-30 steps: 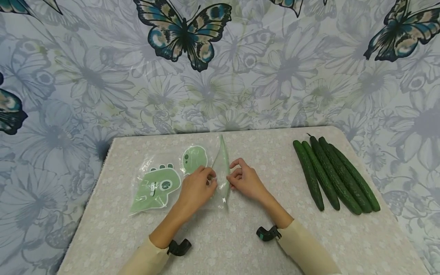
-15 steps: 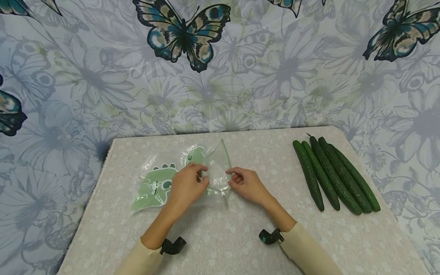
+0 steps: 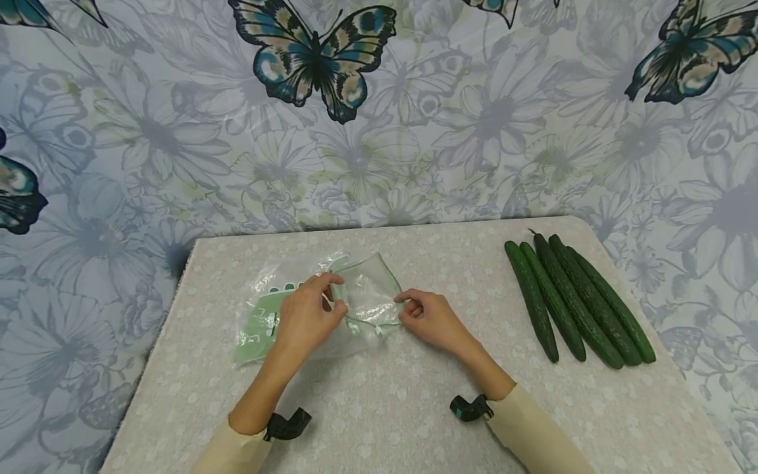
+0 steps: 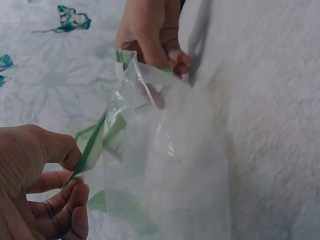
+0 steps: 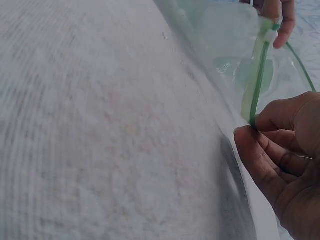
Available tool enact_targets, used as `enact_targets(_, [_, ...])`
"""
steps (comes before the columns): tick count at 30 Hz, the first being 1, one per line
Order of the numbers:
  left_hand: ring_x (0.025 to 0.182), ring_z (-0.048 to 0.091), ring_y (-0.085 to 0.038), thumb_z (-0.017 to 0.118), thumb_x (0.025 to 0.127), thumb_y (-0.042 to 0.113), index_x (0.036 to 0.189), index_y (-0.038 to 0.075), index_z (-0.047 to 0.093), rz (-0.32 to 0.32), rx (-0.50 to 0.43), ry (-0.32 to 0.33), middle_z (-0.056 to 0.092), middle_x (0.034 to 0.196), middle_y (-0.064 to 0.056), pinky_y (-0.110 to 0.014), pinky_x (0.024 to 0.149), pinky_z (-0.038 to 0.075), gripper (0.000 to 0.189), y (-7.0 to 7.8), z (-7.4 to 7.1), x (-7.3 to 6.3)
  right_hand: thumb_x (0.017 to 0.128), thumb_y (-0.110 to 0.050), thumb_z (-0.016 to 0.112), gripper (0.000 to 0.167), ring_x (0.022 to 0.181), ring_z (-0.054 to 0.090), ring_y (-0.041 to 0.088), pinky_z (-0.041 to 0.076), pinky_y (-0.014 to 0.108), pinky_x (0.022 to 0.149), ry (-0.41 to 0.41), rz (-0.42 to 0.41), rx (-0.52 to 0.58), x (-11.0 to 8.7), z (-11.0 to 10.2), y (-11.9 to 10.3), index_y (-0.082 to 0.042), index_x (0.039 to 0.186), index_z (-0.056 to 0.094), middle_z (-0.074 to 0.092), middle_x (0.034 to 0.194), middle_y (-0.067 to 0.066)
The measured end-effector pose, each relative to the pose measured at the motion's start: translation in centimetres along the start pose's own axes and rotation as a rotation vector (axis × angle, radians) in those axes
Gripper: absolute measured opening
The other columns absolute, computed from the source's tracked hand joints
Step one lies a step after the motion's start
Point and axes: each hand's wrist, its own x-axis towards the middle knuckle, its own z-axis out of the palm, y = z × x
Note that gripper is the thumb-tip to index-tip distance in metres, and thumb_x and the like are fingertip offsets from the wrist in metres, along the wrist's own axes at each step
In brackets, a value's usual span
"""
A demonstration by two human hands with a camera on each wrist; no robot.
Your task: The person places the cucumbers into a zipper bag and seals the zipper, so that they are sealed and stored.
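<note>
A clear plastic zip bag (image 3: 370, 299) with a green cartoon print (image 3: 260, 326) lies on the table, its green-edged mouth spread wide toward the right. My left hand (image 3: 309, 309) pinches one side of the mouth between thumb and fingers; the left wrist view shows the green zip strip (image 4: 92, 147) held there. Opposite it, my right hand (image 3: 431, 320) pinches the other lip, and the right wrist view shows that strip (image 5: 260, 80) between thumb and fingertip. A white slider (image 5: 270, 35) sits on the zip near the left hand. Part of the print is hidden behind the left hand.
Several long green cucumbers (image 3: 580, 303) lie side by side at the right of the table (image 3: 379, 415), which has a pale patterned cloth. Behind it hangs a fabric backdrop (image 3: 379, 164) with butterflies and flowers.
My left hand has moved left, drawing its side of the bag's mouth away from the right hand. The mouth has widened from a narrow slit. My right hand has shifted slightly right and down.
</note>
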Motion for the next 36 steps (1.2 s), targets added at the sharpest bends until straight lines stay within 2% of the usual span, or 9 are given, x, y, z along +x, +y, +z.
enact_targets(7, [0.074, 0.072, -0.014, 0.077, 0.088, 0.014, 0.123, 0.014, 0.077, 0.017, -0.018, -0.033, 0.072, 0.089, 0.002, -0.036, 0.065, 0.055, 0.034, 0.6, 1.9, 0.3, 0.104, -0.023, 0.073, 0.027, 0.080, 0.067, 0.005, 0.057, 0.023, 0.078, 0.005, -0.011, -0.028, 0.0, 0.4, -0.2, -0.014, 0.129, 0.076, 0.075, 0.096, -0.002])
enact_targets(12, [0.075, 0.072, -0.013, 0.078, 0.094, 0.013, 0.126, 0.014, 0.076, 0.035, -0.045, -0.052, 0.074, 0.091, 0.001, -0.039, 0.069, 0.058, 0.032, 0.9, 2.4, 0.3, 0.106, -0.028, 0.070, 0.036, 0.083, 0.071, 0.006, 0.059, 0.027, 0.078, 0.028, -0.017, -0.054, -1.2, -0.9, -0.4, -0.020, 0.141, 0.070, 0.076, 0.108, -0.002])
enact_targets(17, [0.079, 0.074, -0.015, 0.078, 0.097, 0.014, 0.130, 0.014, 0.074, 0.030, -0.092, -0.076, 0.076, 0.097, -0.002, -0.041, 0.074, 0.060, 0.033, 0.8, 2.5, 0.2, 0.106, -0.032, 0.070, 0.045, 0.088, 0.071, 0.008, 0.059, 0.030, 0.082, 0.076, 0.044, -0.112, -3.6, -3.6, 0.5, -0.019, 0.148, 0.064, 0.075, 0.114, -0.002])
enact_targets(22, [0.082, 0.077, -0.017, 0.078, 0.099, 0.016, 0.133, 0.017, 0.073, 0.006, -0.126, -0.087, 0.077, 0.101, -0.003, -0.042, 0.076, 0.062, 0.034, 0.7, 2.5, 0.2, 0.104, -0.033, 0.072, 0.048, 0.091, 0.072, 0.010, 0.061, 0.034, 0.082, 0.139, 0.116, -0.194, -6.4, -6.6, 2.2, -0.015, 0.148, 0.063, 0.075, 0.115, 0.002])
enact_targets(28, [0.084, 0.077, -0.017, 0.079, 0.099, 0.017, 0.134, 0.018, 0.073, 0.009, -0.159, -0.085, 0.077, 0.102, -0.003, -0.039, 0.075, 0.063, 0.035, 0.5, 2.6, 0.2, 0.103, -0.031, 0.073, 0.049, 0.092, 0.074, 0.016, 0.061, 0.037, 0.082, 0.221, 0.183, -0.296, -10.2, -10.0, 3.8, -0.010, 0.147, 0.063, 0.075, 0.117, 0.007])
enact_targets(36, [0.086, 0.077, -0.016, 0.079, 0.099, 0.016, 0.135, 0.017, 0.072, -0.001, -0.179, -0.092, 0.075, 0.104, -0.002, -0.034, 0.071, 0.060, 0.037, 0.2, 2.7, 0.2, 0.103, -0.032, 0.075, 0.051, 0.085, 0.070, 0.017, 0.052, 0.030, 0.069, 0.341, 0.243, -0.431, -14.5, -14.0, 4.6, -0.004, 0.144, 0.063, 0.073, 0.114, 0.013])
